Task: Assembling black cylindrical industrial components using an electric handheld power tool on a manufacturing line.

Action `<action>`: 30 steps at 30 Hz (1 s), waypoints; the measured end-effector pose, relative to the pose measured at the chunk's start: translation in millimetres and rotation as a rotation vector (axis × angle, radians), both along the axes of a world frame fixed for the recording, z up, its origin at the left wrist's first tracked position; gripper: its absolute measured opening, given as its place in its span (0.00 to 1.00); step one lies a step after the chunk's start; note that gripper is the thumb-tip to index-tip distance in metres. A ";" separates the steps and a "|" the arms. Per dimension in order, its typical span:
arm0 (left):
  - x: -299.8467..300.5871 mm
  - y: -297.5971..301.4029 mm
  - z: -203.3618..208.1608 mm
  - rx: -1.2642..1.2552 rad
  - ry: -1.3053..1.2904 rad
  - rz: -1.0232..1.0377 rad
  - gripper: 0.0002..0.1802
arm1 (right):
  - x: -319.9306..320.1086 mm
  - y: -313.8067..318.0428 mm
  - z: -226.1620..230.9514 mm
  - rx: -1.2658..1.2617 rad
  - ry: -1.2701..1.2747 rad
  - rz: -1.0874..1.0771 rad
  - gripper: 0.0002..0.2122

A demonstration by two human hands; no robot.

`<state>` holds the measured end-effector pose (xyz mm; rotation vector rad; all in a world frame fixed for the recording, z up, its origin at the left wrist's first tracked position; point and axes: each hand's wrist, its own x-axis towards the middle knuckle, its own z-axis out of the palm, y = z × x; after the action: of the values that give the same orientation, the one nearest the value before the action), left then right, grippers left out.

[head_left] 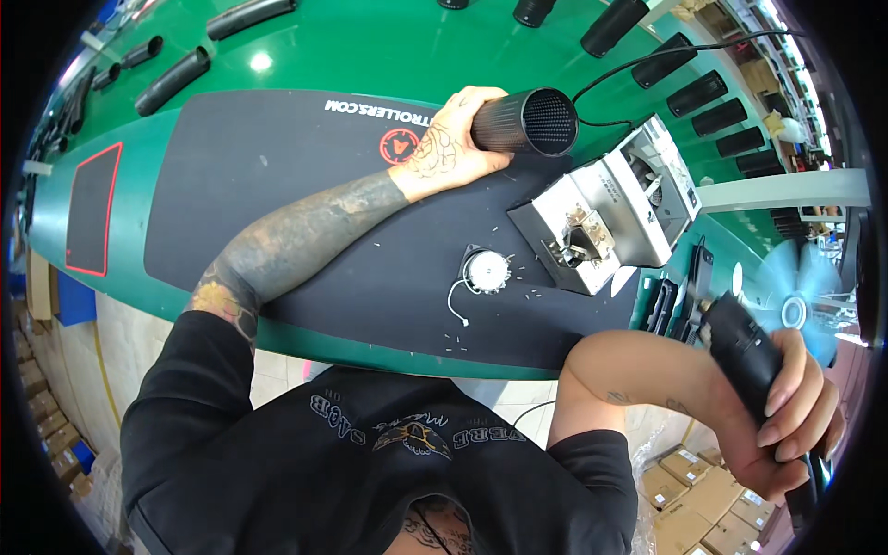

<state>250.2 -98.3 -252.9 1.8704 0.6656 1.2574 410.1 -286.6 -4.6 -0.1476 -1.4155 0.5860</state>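
My left hand (455,139) is wrapped round a black perforated cylinder (499,126), which lies on its side over the black mat (388,268). The cylinder's open end faces right, and small holes line its inside. At the far right my right hand (797,412) grips a black cordless screwdriver (743,350), its tip pointing up and left. On the mat between my arms rests a small round white motor (487,271) with a white wire and plug. Several tiny screws lie scattered around it.
Right of the cylinder stands a metal screw feeder (606,208) with a black cable behind it. A small blue fan (794,310) spins at the right. Several black tubes (696,92) stand or lie along the green table's far side (388,46). Black parts (675,301) lie near the right edge.
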 end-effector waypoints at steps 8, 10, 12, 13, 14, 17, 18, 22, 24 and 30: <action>5.5 -1.5 0.5 0.008 -0.063 -0.098 0.34 | -4.9 11.7 -4.4 -0.349 -0.298 -0.109 0.16; 5.0 -1.5 0.4 0.001 -0.081 -0.109 0.35 | -2.0 13.4 -3.3 -0.399 -0.238 -0.001 0.17; 4.7 -2.7 1.4 0.015 -0.067 -0.123 0.34 | 1.3 14.3 -1.9 -0.442 -0.178 0.112 0.17; 4.6 -3.5 2.1 0.023 -0.061 -0.128 0.34 | 3.1 14.4 -1.4 -0.462 -0.149 0.170 0.17; 4.3 -4.0 3.0 0.031 -0.054 -0.133 0.34 | 5.0 14.2 -1.3 -0.482 -0.120 0.228 0.17; 1.3 -4.3 5.1 0.010 -0.043 -0.161 0.34 | 15.0 1.7 -0.7 -0.425 0.105 0.185 0.15; 0.8 -4.2 5.7 -0.003 -0.042 -0.181 0.34 | 18.7 -3.4 2.6 -0.355 0.167 0.248 0.13; -4.2 -1.1 9.8 -0.017 -0.002 -0.250 0.34 | 16.8 -11.7 5.0 -0.217 0.195 0.183 0.11; -4.7 0.1 12.9 -0.015 0.036 -0.307 0.34 | 14.5 -15.5 5.2 -0.145 0.161 0.049 0.10; 6.9 -5.1 10.2 0.063 0.047 -0.303 0.34 | -7.7 12.4 -14.2 -0.222 -0.110 -0.217 0.07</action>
<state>257.2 -103.4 -242.7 1.9702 0.3517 1.0508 402.4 -274.2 -18.8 -0.5109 -1.4155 0.5597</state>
